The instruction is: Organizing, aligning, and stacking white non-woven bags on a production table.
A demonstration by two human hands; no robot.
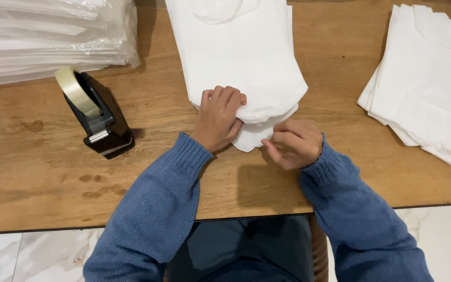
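Note:
A stack of white paper bags [238, 52] lies in the middle of the wooden table [37, 172]. My left hand [219, 117] grips the near edge of the upper sheets and lifts them a little. Just to its right, my right hand [293, 142] has its fingers curled, pinching the corner of a lower white sheet [250, 137] that sticks out under the stack. Both arms wear blue knit sleeves.
A black tape dispenser [99, 117] with a roll of clear tape stands left of my hands. A plastic-wrapped pile of white sheets [43, 36] fills the back left. Another pile of white paper bags [426, 78] lies at the right. The table's front edge is near my body.

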